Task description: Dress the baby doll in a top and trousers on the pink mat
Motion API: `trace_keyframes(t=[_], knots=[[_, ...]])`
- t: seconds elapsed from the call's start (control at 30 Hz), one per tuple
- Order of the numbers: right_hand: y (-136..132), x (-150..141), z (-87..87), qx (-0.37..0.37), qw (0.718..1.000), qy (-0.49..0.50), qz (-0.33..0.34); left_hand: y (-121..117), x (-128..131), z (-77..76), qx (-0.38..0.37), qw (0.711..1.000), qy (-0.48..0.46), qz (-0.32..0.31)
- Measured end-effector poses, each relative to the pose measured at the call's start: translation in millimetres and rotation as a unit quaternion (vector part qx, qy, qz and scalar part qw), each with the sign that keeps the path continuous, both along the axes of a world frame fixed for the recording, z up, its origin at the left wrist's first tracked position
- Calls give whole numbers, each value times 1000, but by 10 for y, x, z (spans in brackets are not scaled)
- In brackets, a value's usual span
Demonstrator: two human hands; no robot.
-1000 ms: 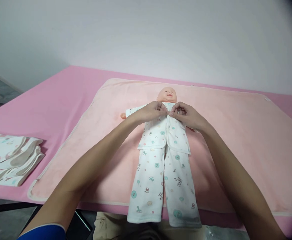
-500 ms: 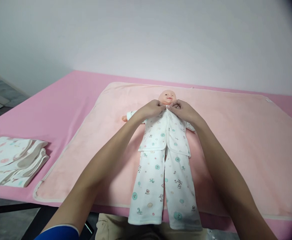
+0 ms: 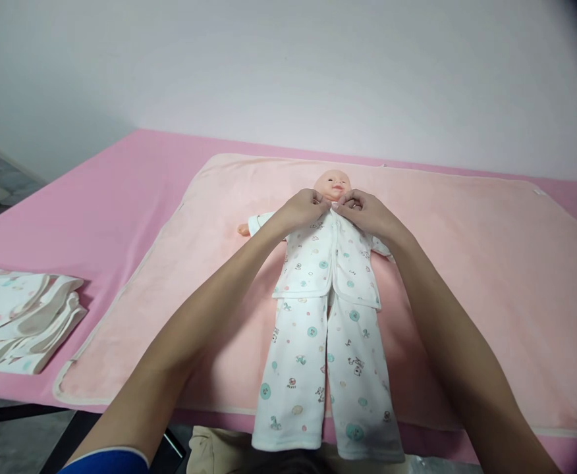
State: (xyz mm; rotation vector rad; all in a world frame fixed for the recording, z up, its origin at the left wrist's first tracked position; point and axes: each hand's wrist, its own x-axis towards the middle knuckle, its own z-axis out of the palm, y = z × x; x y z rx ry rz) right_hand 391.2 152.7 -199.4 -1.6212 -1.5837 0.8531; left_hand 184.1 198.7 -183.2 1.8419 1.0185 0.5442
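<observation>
A baby doll (image 3: 332, 181) lies on its back, head toward the wall, dressed in a white printed jacket (image 3: 308, 263) and matching trousers (image 3: 296, 368). At the neckline, my left hand (image 3: 307, 207) pinches one front edge of the jacket. Close beside it, my right hand (image 3: 365, 212) pinches the other front edge at the collar. The fingertips of both hands nearly meet under the doll's chin, and any fastener there is hidden. Below the hands the jacket's front edges hang side by side. The trouser legs reach past the table's front edge.
A peach blanket (image 3: 466, 276) is spread under the doll on a pink-covered table (image 3: 105, 197). Folded printed baby clothes (image 3: 26, 316) lie at the left. A pale wall (image 3: 288, 79) stands behind the table.
The view has shifted slightly. Both hands stay at the collar, with the fingers adjusted a little on the cloth.
</observation>
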Motion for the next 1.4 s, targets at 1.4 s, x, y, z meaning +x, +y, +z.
trace_keyframes(t=[1.4], knots=[[-119, -465, -140, 172, 930, -295, -133, 72, 218, -348, 35, 991, -92, 89]])
